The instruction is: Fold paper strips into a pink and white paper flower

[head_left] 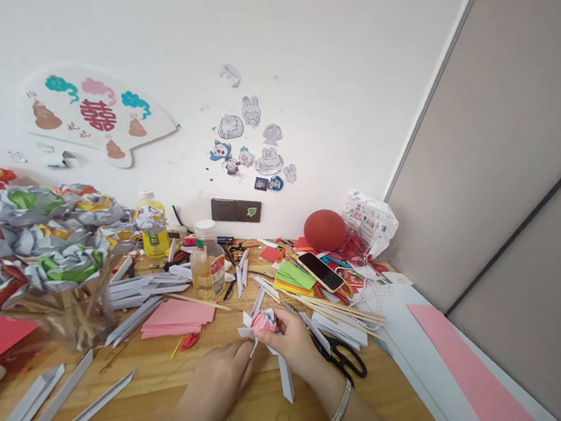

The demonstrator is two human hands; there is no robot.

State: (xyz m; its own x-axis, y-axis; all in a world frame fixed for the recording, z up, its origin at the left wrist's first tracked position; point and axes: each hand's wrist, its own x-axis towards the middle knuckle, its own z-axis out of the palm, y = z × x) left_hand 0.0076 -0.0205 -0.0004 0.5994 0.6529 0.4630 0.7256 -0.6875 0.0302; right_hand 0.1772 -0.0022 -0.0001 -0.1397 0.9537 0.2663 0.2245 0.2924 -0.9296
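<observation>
A small pink and white paper flower [262, 321] is held up over the wooden table, with folded white paper pieces sticking out around it. My right hand [292, 344] pinches its right side between thumb and fingers. Just below, my left hand [225, 371] is closed at the flower's underside, around a thin white piece; its fingertips are mostly hidden. A folded white paper strip [286, 378] lies under my right hand. Black scissors [346, 357] rest beside my right wrist. Left of the flower sits a stack of pink paper squares [175, 319].
A glue bottle [207, 266] and a yellow bottle [155, 235] stand behind. Many paper flowers on sticks [70, 263] fill the left. At the back right are a phone [321, 271], green paper [295, 276], wooden sticks [335, 306] and a red balloon [325, 229].
</observation>
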